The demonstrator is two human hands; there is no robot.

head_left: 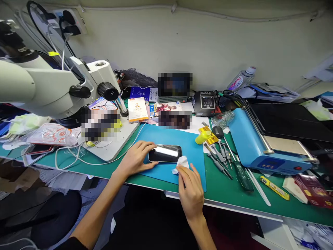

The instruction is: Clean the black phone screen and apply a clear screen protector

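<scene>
A smartphone (164, 158) with a dark, glossy screen lies on a blue mat (153, 133), light reflecting off its glass. My left hand (136, 158) grips the phone's left end, thumb along the near edge and fingers at the far edge. In the fingers of my right hand (191, 185) is a crumpled white tissue (182, 161), at the phone's right near corner. Part of the tissue is hidden under the fingertips; whether it presses on the glass I cannot tell.
Right of the mat lie a yellow bottle (202, 137), several screwdrivers (220, 166), a yellow cutter (274, 188) and a blue machine (247, 139). A microscope (49, 86) overhangs the left side. A white cable (104, 163) runs along the mat's left.
</scene>
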